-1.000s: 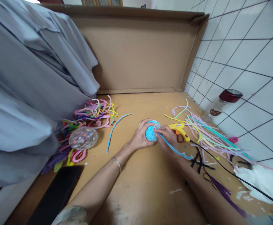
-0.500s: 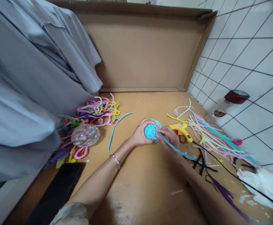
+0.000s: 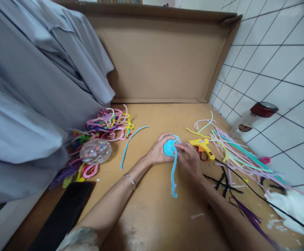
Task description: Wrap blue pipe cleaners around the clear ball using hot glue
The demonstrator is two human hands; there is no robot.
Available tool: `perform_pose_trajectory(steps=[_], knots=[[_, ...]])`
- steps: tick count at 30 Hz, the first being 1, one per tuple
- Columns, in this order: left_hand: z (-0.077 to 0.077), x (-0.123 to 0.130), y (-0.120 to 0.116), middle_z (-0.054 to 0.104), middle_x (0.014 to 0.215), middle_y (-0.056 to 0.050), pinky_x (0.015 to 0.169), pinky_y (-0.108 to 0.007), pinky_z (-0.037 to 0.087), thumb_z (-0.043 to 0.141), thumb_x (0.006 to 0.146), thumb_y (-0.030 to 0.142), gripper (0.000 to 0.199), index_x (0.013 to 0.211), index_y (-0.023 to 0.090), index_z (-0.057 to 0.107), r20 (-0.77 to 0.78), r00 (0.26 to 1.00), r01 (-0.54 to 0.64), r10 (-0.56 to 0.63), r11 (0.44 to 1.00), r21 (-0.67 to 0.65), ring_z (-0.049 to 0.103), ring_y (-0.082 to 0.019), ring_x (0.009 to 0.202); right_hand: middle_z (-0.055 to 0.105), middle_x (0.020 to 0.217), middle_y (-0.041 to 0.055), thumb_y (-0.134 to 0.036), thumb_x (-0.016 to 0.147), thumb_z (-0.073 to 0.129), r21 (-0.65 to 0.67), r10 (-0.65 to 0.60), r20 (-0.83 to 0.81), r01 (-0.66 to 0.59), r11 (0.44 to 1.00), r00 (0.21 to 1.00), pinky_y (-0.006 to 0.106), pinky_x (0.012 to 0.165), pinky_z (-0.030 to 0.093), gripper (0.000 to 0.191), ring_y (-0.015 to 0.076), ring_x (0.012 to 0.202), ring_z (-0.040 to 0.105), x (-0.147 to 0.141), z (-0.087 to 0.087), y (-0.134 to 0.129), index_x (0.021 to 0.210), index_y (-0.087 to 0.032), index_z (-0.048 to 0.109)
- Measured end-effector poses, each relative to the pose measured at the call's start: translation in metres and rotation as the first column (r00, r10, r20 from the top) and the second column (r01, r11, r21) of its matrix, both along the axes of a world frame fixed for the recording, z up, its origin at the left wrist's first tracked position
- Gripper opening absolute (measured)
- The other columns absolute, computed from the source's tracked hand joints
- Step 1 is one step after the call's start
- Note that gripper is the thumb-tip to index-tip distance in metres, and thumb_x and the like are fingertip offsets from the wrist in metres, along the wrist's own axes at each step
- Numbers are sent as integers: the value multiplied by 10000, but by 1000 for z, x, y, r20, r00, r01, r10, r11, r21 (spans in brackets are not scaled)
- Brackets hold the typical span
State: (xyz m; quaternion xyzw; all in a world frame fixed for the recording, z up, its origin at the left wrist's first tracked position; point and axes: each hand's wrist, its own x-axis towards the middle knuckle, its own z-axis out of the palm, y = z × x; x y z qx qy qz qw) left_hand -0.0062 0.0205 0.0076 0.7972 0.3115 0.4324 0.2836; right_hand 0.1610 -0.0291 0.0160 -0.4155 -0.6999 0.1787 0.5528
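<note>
The left hand (image 3: 157, 150) is cupped around the outer side of a small blue-wrapped ball (image 3: 169, 148), closed on it with the palm behind and the fingers curving over the top. The right hand (image 3: 191, 161) meets it from the other side, thumb and fingers pinched at the spot where a blue strand (image 3: 173, 176) leaves the windings. From that pinch the strand hangs toward the wearer, bent near its far end.

The ball looks light and fairly firm under a fuzzy layer, so it probably does not slip much; how hard the core is, I cannot tell. A broad, gentle cup on the wound side seems the best hold (a tight squeeze could shift the rows). The strand looks soft-surfaced yet bendable enough to keep a curve, as fuzzy craft wire does, and is likely best taken close to the ball, where a short length gives more control than the loose end.

Just beyond the right hand's knuckles lies a yellow glue gun (image 3: 203, 147); if hot, its nozzle would be the part to avoid. Left of the grip, well apart, rest a loose blue strip (image 3: 126, 145) and a clear speckled ball (image 3: 96, 151).
</note>
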Motion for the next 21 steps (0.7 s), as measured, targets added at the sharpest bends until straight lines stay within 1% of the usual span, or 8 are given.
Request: perform_pose_trajectory(steps=[4, 7, 11, 16, 19, 21], knots=[[1, 5, -3, 514, 1277, -127, 1057, -495, 429, 822, 571, 287, 701, 1205, 223, 532, 39, 998, -49, 48, 999, 18, 506, -303, 1248, 640, 871, 23, -181, 847, 583, 23, -15, 2, 15, 1000, 1000, 299, 708, 503, 220, 161, 796, 602, 1, 2, 1, 1016, -254, 702], [0, 7, -4, 526, 1260, -123, 1048, -486, 438, 821, 551, 263, 703, 1193, 218, 538, 64, 996, -66, 64, 997, 26, 528, -293, 1217, 638, 879, 26, -178, 847, 579, 46, -55, 18, 54, 997, 998, 306, 727, 502, 212, 163, 807, 602, 1, 3, 0, 1013, -246, 692], [-1, 6, -4, 501, 1312, -122, 1063, -498, 422, 826, 533, 279, 719, 1197, 224, 553, 15, 999, -31, 31, 998, 49, 502, -310, 1251, 646, 909, 30, -201, 869, 554, 51, -98, 49, 96, 994, 994, 325, 768, 503, 206, 174, 848, 602, 2, 6, -2, 1025, -251, 679], [3, 5, -8, 506, 1316, -118, 1072, -486, 421, 822, 572, 307, 700, 1218, 234, 563, -55, 998, 38, -32, 992, 124, 492, -307, 1262, 621, 865, 37, -199, 866, 542, 77, -109, 118, 100, 992, 987, 329, 743, 500, 221, 179, 817, 593, 5, 10, -2, 1021, -245, 693], [4, 6, -10, 514, 1313, -96, 1078, -483, 414, 809, 582, 299, 687, 1223, 260, 564, -102, 994, 53, -39, 989, 140, 497, -304, 1254, 614, 863, 43, -218, 875, 525, 79, -127, 181, 114, 990, 975, 338, 732, 495, 228, 186, 809, 585, 7, 12, -2, 1030, -243, 691], [5, 7, -10, 512, 1320, -90, 1079, -482, 409, 794, 591, 293, 677, 1226, 267, 563, -117, 992, 57, -39, 987, 152, 495, -305, 1252, 617, 859, 47, -216, 880, 511, 106, -144, 211, 124, 987, 967, 339, 732, 492, 221, 188, 810, 585, 7, 12, -3, 1012, -235, 687]])
